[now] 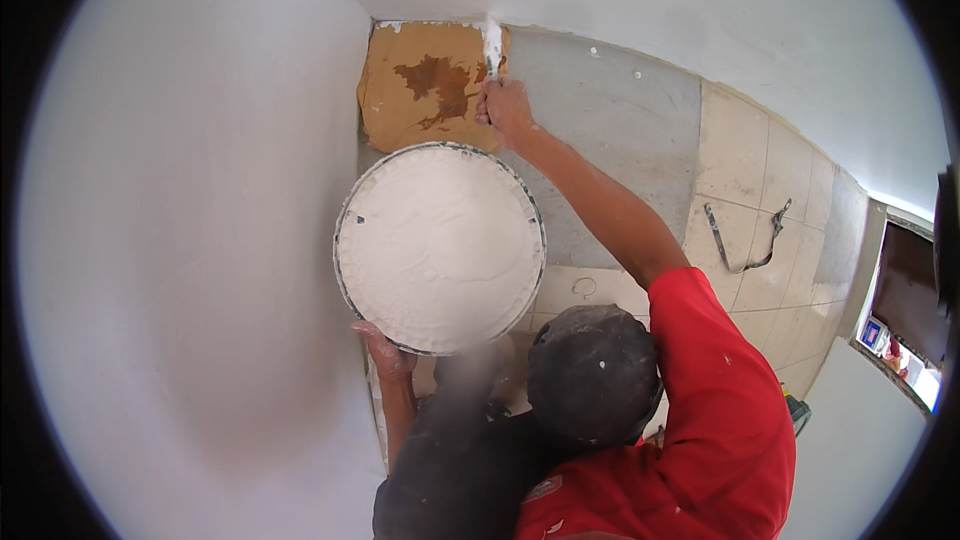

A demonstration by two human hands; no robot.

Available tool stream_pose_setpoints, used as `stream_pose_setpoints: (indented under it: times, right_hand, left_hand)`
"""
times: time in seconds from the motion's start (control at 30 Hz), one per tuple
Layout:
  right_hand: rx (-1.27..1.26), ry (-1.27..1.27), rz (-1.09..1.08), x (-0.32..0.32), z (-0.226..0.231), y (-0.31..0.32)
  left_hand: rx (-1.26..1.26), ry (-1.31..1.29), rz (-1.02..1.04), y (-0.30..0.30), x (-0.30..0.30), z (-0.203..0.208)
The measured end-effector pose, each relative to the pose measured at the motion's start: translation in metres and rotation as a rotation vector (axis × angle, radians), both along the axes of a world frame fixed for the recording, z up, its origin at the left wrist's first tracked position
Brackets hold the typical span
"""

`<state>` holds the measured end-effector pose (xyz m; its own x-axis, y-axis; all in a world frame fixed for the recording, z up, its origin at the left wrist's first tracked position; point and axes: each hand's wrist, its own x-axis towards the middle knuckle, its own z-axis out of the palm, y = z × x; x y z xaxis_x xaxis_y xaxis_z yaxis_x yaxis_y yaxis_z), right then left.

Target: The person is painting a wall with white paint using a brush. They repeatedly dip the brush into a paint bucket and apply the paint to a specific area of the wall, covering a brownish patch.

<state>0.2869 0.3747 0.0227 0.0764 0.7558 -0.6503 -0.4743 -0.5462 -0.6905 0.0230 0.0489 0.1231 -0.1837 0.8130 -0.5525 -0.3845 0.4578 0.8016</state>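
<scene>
A large round bucket [341, 210] full of smooth white paste [435, 240] stands in front of me, seen from above. My left hand [384, 348] is at its near left edge, its fingers going out of sight beneath the rim. Stretched out beyond the bucket, my right hand [508, 110] is closed round a putty knife [493, 46]. White paste covers the knife's blade, which points at the base of the far wall. Under the knife and the hand lies the right edge of a brown sheet [385, 90] with a dark, wet-looking stain.
White walls [180, 190] rise at the left and far side, meeting in a corner by the brown sheet. A grey panel [620, 140] covers part of the tiled floor [735, 160]. Farther right lies a dark strap [742, 268]. My dark-clad knee [593, 375] is beside the bucket.
</scene>
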Motion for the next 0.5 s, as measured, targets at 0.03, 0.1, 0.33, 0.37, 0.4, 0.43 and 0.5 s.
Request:
stream_pose_setpoints:
  times: [0.03,0.1,0.33,0.37,0.4,0.43,0.5]
  right_hand:
    - [-0.012,-0.009,0.046,-0.001,0.007,-0.004]
    - [0.014,0.006,0.151,-0.008,0.011,-0.001]
    - [0.392,-0.253,0.48,-0.084,-0.056,0.047]
    - [0.532,-0.301,0.495,-0.099,-0.089,0.056]
    - [0.687,-0.362,0.48,-0.103,-0.129,0.068]
    - [0.847,-0.452,0.413,-0.071,-0.164,0.088]
    - [1.05,-0.55,0.226,0.0,-0.208,0.109]
  left_hand:
    - [0.008,0.005,-0.009,-0.001,-0.002,-0.001]
    - [0.02,0.006,-0.005,0.001,-0.001,0.001]
    - [-0.008,-0.024,0.126,-0.004,-0.003,0.009]
    - [0.008,-0.028,0.126,-0.006,-0.004,0.009]
    - [0.007,-0.026,0.112,-0.005,-0.001,0.009]
    - [0.01,-0.057,0.051,0.008,0.009,0.006]
    - [0.007,-0.076,-0.039,0.028,0.027,-0.004]
